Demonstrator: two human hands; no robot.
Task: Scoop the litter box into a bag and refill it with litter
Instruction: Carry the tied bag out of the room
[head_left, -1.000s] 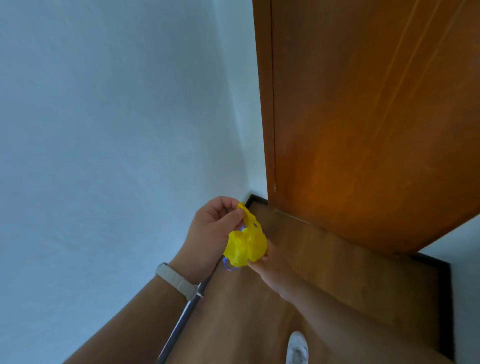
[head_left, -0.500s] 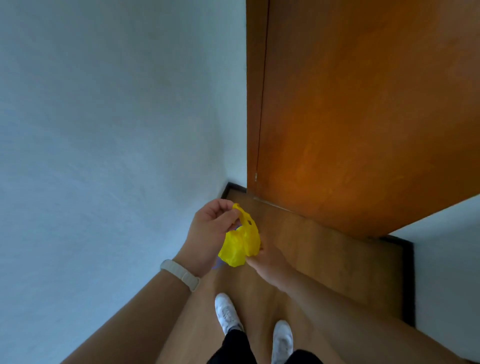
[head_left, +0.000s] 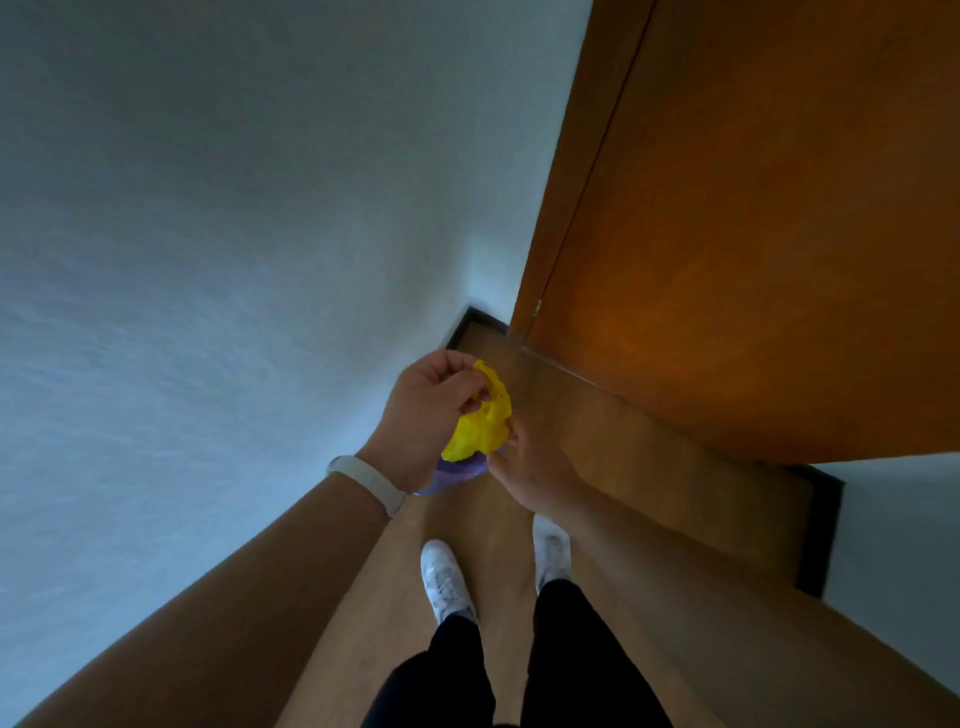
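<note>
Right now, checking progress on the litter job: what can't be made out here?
Head view:
yellow bag: crumpled between left hand and right hand; opening hidden.
purple item: mostly covered by the bag; unidentifiable.
right hand's grip: its fingers lie behind the bag; unclear.
litter box: outside the frame.

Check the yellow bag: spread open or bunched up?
Bunched up. The yellow bag is a crumpled wad, pinched at its top by the left hand and held below by the right hand; no open mouth shows.
</note>
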